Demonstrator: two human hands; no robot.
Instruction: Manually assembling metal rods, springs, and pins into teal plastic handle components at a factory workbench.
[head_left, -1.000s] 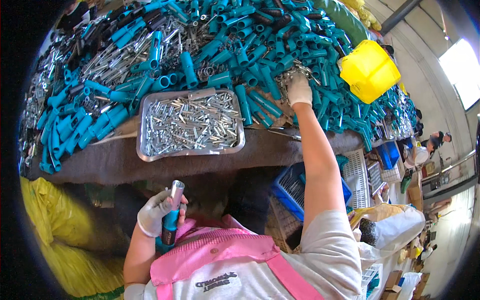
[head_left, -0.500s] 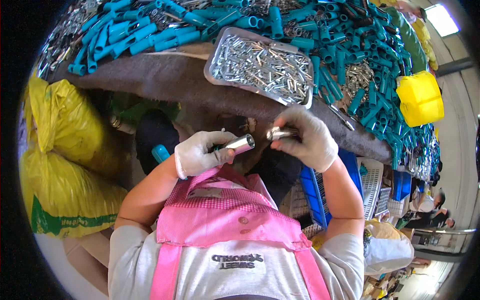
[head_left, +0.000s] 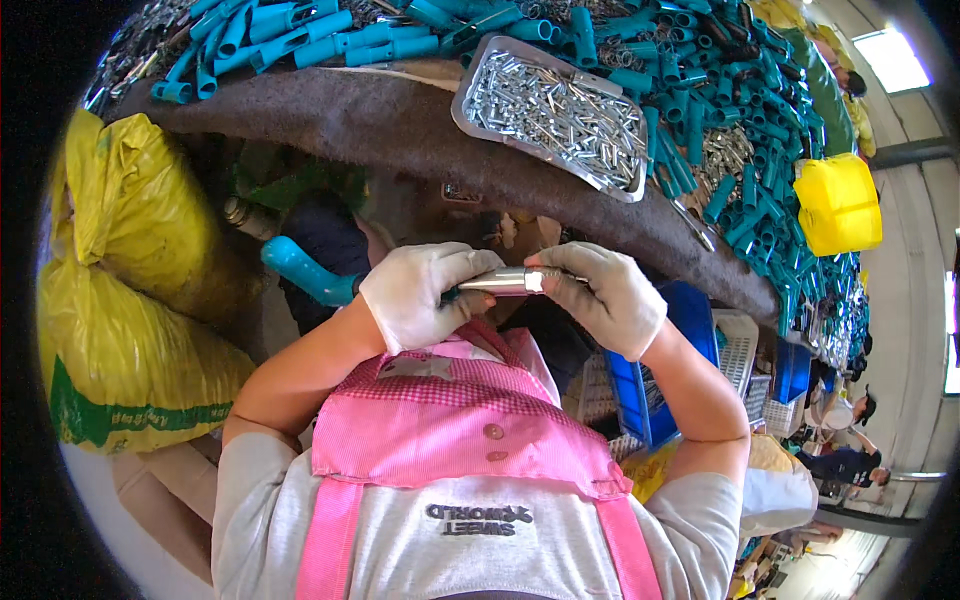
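My left hand [head_left: 425, 292], in a white glove, is closed round a shiny metal tube [head_left: 492, 282]. A curved teal handle [head_left: 308, 272] sticks out on the other side of that fist, in line with the tube; whether the two are one piece is hidden by my hand. My right hand [head_left: 605, 298], gloved too, pinches a short shiny metal piece [head_left: 534, 280] against the tube's right end. Its fingertips cover much of the piece, so how far the two fit together cannot be seen.
Across the dark cloth-covered bench edge [head_left: 330, 115] stands a clear tray [head_left: 462, 112] of small metal pins. Teal plastic parts [head_left: 370, 45] are heaped behind, with a yellow container [head_left: 838, 204] at right. Yellow sacks [head_left: 140, 330] lean at left; a blue crate [head_left: 688, 330] sits by my right arm.
My hands have come together: the short metal piece in my right hand now meets the tube's end. The tube has turned level, and the teal handle shows more at left.
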